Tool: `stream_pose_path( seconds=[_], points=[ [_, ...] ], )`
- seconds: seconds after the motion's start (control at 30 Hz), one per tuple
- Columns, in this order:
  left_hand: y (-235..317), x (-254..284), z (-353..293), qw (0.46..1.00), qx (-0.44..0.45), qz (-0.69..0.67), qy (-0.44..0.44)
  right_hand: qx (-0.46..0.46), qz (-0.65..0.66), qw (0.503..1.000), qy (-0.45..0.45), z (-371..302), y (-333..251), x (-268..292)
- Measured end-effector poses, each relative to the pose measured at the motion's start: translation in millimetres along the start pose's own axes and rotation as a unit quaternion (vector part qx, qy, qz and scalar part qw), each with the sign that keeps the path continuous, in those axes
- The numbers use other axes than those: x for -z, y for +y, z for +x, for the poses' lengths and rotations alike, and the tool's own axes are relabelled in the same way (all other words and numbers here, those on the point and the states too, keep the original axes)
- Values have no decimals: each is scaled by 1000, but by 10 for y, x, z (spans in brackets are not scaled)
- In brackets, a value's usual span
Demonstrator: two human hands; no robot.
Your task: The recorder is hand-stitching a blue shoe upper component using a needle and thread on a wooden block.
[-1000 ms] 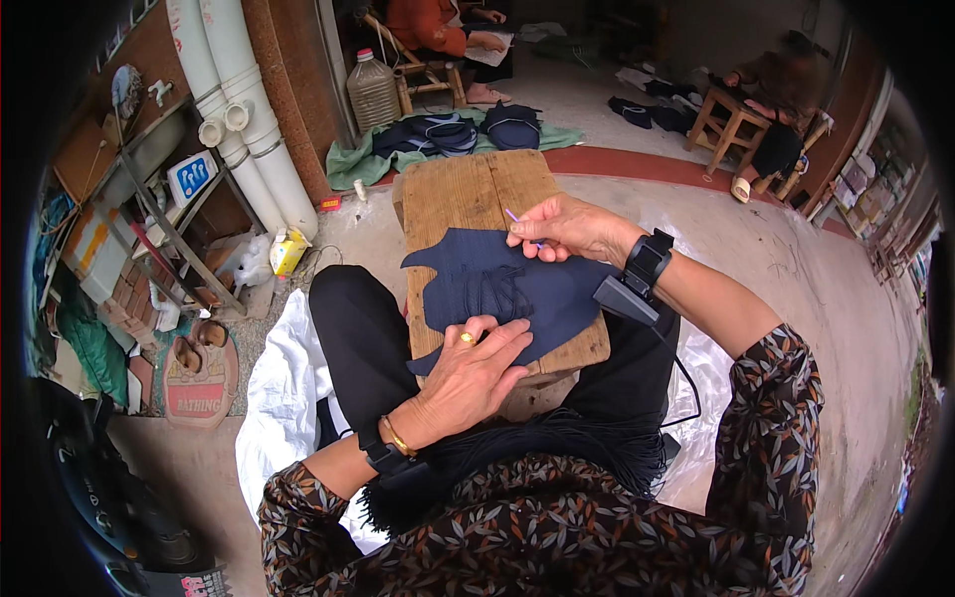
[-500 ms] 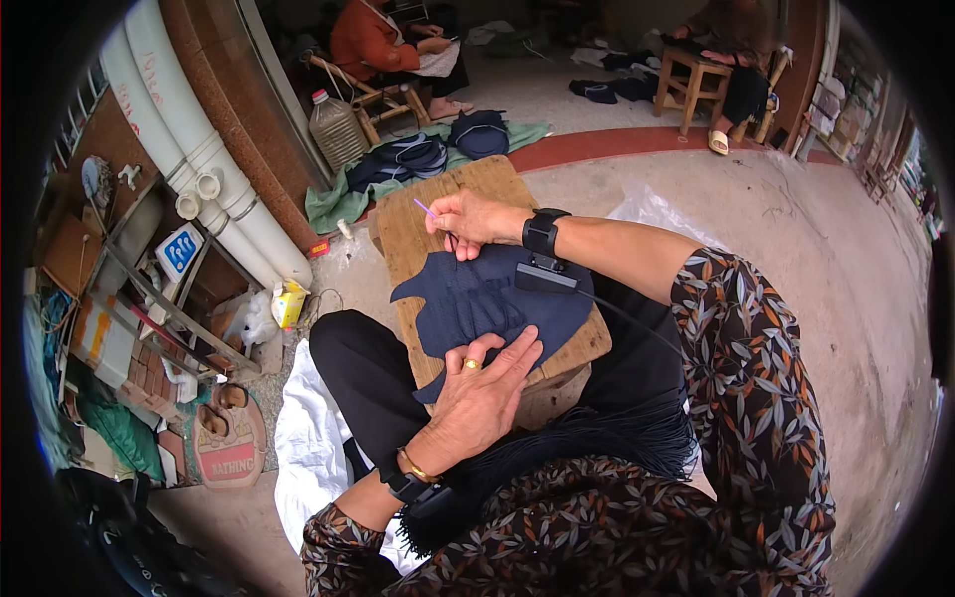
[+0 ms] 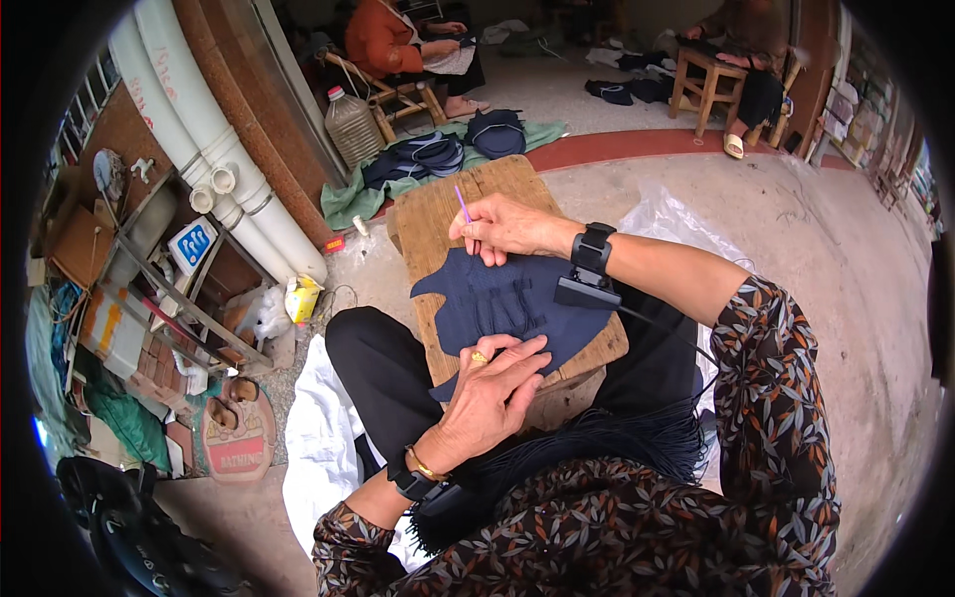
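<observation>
A dark blue fabric piece point(image 3: 567, 298) with rows of raised, gathered strips across its middle lies on a wooden stool top point(image 3: 477, 184) in front of me. Laid flat over its near edge is my left hand point(image 3: 489, 393), fingers stretched out, with a gold ring on one of them. At the far edge of the cloth, my right hand point(image 3: 502, 227) pinches a thin purple stick-like tool point(image 3: 462, 202) that points up. The tool's lower end is hidden by the fingers. Long black threads point(image 3: 637, 438) hang in a bundle across my lap.
Beyond the stool, dark garment pieces point(image 3: 418, 159) lie on a green cloth point(image 3: 350, 202) beside a large plastic jug point(image 3: 353, 127). Two people sit farther back. White pipes point(image 3: 234, 169) and a cluttered shelf point(image 3: 164, 318) stand at the left; clear plastic sheeting point(image 3: 667, 224) lies at the right.
The whole scene has shifted slightly right in view. The purple tool has turned from leaning left to nearly upright as my right hand moved. My left hand still rests on the fabric.
</observation>
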State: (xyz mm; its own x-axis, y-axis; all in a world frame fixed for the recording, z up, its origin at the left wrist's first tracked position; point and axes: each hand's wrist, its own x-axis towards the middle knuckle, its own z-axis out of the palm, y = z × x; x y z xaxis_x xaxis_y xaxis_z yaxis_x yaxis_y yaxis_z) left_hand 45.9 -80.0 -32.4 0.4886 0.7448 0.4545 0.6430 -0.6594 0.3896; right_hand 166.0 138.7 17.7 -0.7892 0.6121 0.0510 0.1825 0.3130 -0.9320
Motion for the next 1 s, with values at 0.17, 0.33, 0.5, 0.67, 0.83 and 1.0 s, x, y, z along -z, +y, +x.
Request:
stream_pose_path(
  seconds=[0.17, 0.33, 0.5, 0.67, 0.83, 1.0],
  points=[
    [-29, 49, -56, 999, 33, -19, 36, -40, -80, 993, -82, -577, 122, 0],
    [9, 91, -18, 994, 92, 4, 53, -38, 10, 999, -17, -619, 247, -4],
    [79, -57, 36, 988, 100, 71, 90, -60, 84, 994, 21, -643, 203, 48],
    [-143, 174, -30, 996, 76, -5, 48, -28, 181, 982, 37, -825, 123, 327],
    [-255, 395, -72, 987, 117, 52, 95, -27, 140, 989, 37, -974, 177, 321],
    [-170, 215, -90, 990, 133, 48, 17, -47, 203, 974, 87, -1129, 155, 118]
  ],
)
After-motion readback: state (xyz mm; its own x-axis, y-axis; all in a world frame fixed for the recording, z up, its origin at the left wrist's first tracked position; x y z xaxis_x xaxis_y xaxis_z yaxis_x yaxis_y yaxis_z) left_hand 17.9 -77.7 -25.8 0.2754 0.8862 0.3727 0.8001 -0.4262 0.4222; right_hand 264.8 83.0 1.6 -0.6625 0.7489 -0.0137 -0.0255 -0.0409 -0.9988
